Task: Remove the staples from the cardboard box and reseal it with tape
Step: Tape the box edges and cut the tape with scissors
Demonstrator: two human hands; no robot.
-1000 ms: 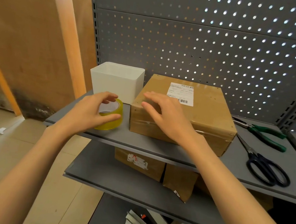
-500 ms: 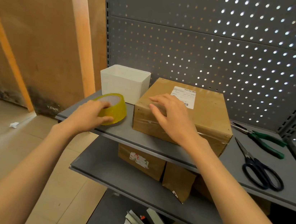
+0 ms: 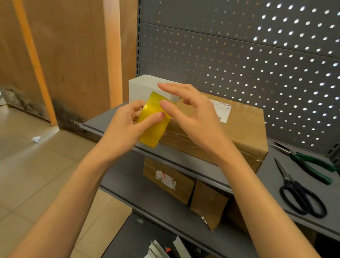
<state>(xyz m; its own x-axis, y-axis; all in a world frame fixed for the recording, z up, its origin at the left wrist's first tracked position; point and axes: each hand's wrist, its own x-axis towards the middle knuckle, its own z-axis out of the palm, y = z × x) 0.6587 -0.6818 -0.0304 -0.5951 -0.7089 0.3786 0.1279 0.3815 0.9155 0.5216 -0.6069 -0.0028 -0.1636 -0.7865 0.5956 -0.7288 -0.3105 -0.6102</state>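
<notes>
Tape roll (image 3: 154, 120) lifted off shelf, left hand (image 3: 128, 123) gripping, right hand (image 3: 190, 114) fingers touching

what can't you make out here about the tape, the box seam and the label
All in the head view:
- Free end of the yellow roll of packing tape: hidden under the right hand and the left hand.
- Staples on the brown cardboard box: too small to tell, and the hands cover the near left corner.
- White shipping label: print too small, partly behind the right hand.

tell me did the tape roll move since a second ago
Yes. The tape roll left the shelf; the left hand now holds it up before the white bin.
</notes>
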